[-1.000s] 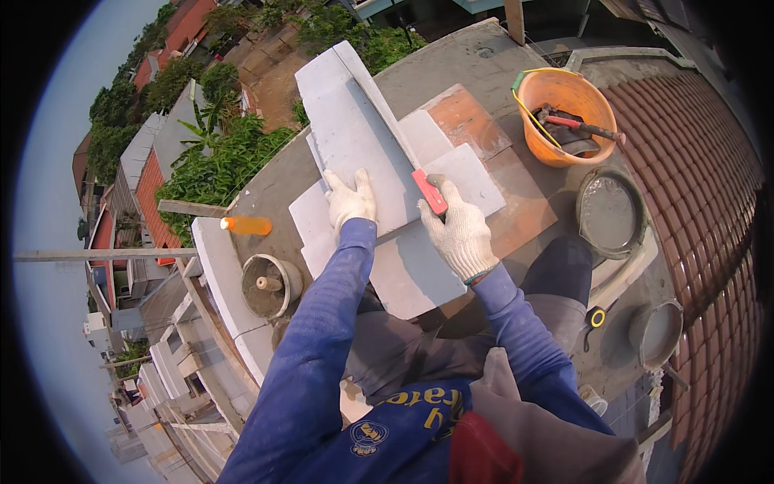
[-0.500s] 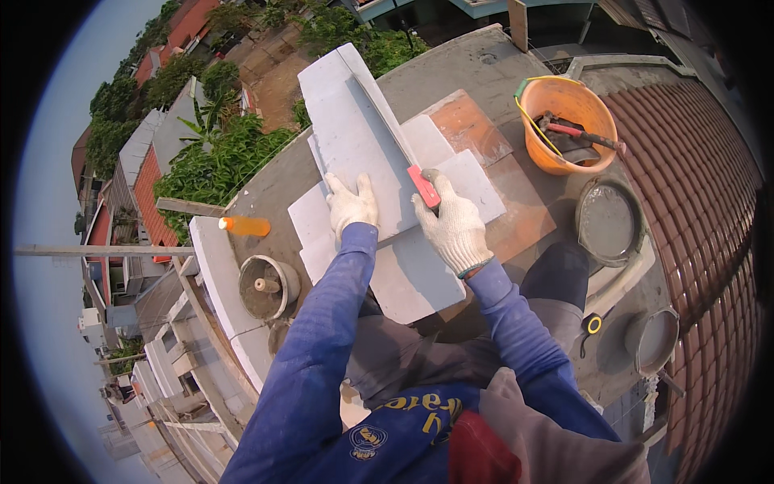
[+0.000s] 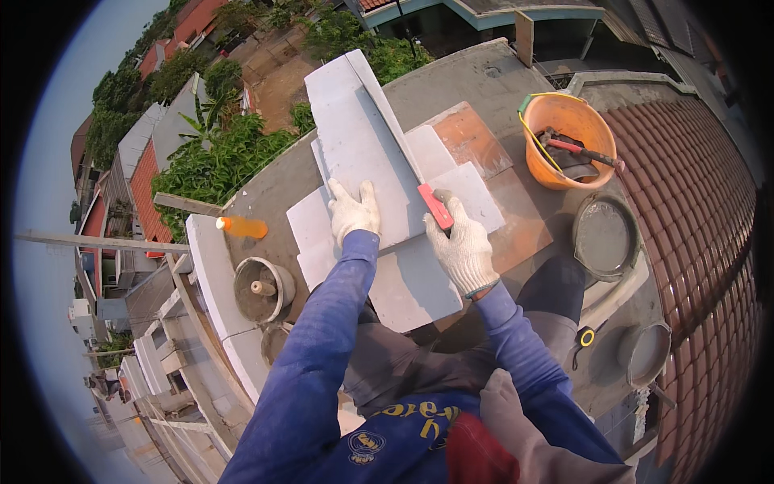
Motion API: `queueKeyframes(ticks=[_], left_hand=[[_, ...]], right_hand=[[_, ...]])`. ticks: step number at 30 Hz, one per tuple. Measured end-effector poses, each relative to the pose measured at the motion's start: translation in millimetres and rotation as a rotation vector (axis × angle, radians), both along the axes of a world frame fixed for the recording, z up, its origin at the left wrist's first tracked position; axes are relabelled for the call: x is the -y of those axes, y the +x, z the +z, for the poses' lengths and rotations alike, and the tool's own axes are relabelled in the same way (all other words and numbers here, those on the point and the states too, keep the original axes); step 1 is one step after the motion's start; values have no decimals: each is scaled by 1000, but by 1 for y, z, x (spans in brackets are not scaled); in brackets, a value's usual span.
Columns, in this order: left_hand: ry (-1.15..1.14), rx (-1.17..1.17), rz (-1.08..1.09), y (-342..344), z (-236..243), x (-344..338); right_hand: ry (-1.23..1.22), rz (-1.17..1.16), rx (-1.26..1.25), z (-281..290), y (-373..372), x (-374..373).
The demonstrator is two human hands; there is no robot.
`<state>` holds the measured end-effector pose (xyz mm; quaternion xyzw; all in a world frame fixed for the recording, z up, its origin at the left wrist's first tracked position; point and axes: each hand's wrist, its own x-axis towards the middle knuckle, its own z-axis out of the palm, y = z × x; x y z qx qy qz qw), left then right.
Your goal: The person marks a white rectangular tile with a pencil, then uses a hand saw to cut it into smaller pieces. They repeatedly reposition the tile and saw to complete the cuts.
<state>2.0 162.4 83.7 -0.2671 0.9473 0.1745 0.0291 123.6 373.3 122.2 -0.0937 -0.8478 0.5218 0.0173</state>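
Both my hands wear white knit gloves. My left hand (image 3: 353, 211) presses flat on a long grey board (image 3: 359, 141) lying on top of other grey sheets (image 3: 411, 282) on a concrete roof slab. My right hand (image 3: 463, 246) grips a red-handled cutter (image 3: 435, 206) held against the board's right long edge, at its near end. The blade itself is hidden against the board edge.
An orange bucket (image 3: 568, 137) with tools stands at the right, with a round grey pan (image 3: 605, 235) and another pan (image 3: 647, 353) nearer me. An orange-capped object (image 3: 240, 227) and a round pot (image 3: 262, 289) sit by the left parapet. Tiled roof (image 3: 693, 202) lies right; the slab drops off left.
My right hand with the cutter has slid slightly toward me along the board's edge. My left hand stays pressed on the board.
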Motion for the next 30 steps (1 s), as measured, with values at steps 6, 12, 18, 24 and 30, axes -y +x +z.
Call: queueKeyframes(ticks=[6, 12, 18, 24, 30], left_hand=[[84, 1, 17, 2, 2, 4], [146, 13, 17, 2, 0, 8], [166, 33, 37, 3, 10, 7], [234, 23, 34, 4, 12, 10], [214, 19, 10, 5, 9, 12]], right_hand=[[19, -19, -91, -13, 81, -6], [111, -52, 52, -3, 164, -24], [-86, 28, 133, -13, -34, 1], [113, -57, 9, -16, 145, -18], [22, -61, 59, 7, 84, -7]])
